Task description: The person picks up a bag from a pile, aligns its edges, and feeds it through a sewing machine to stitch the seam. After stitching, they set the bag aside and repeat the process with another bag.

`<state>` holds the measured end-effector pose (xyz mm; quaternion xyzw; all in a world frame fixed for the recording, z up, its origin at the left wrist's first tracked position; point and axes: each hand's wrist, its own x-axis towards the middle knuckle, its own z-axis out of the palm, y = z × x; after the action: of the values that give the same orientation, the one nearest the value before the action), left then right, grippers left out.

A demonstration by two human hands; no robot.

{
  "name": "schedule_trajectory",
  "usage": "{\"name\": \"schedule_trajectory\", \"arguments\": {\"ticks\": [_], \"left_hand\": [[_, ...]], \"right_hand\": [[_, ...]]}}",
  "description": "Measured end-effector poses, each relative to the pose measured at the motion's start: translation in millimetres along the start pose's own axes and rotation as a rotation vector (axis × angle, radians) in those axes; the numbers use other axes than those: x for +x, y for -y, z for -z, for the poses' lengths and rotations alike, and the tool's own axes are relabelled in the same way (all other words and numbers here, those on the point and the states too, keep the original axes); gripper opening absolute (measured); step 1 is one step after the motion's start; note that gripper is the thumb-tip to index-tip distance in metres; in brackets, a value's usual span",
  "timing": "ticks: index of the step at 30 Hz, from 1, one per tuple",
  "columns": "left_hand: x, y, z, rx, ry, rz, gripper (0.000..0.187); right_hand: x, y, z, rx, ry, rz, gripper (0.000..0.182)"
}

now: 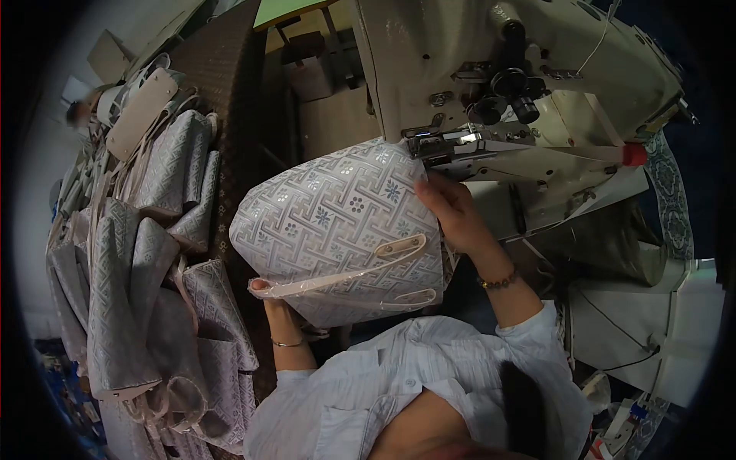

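Observation:
A silvery-white handbag (pixel 330 211) with a woven lattice and flower pattern lies tilted in front of me. Its upper edge sits at the needle area of a sewing machine (pixel 460 142). My right hand (pixel 456 215) grips the bag's right side close to the machine, thumb on the patterned face. At the lower left, my left hand (pixel 268 290) holds the bag near its pale strap (pixel 337 282); a thumb shows over the strap, while most fingers are hidden behind the bag. Clear plastic film seems to wrap the strap.
Many similar patterned bags (pixel 123 299) are heaped on a brown woven surface (pixel 234 84) to my left. A pale binding strip (pixel 567 151) runs from the machine past a red piece (pixel 634 154) at right. Behind stands a box (pixel 310 77).

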<state>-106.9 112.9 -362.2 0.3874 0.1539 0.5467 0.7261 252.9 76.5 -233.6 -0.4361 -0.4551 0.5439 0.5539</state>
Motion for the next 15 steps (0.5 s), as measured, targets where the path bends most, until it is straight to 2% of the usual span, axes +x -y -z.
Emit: {"name": "schedule_trajectory", "arguments": {"ticks": [4,10,13,15], "left_hand": [[-6.8,-6.3,-10.1,0.071,-0.032,0.073,0.112],[-12.0,-24.1,-38.9,0.156,-0.209,0.22,0.112],[-8.3,-28.4,-59.1,0.252,-0.316,0.203,0.116],[-4.5,-30.9,-67.3,0.371,-0.368,0.157,0.107]], "right_hand": [[-1.9,10.9,-3.5,0.01,-0.018,0.035,0.028],[1.3,10.2,4.3,-0.108,-0.002,0.066,0.026],[2.6,13.0,10.5,-0.159,0.007,0.06,0.025],[2.5,15.5,12.1,-0.215,0.013,0.046,0.024]]}}
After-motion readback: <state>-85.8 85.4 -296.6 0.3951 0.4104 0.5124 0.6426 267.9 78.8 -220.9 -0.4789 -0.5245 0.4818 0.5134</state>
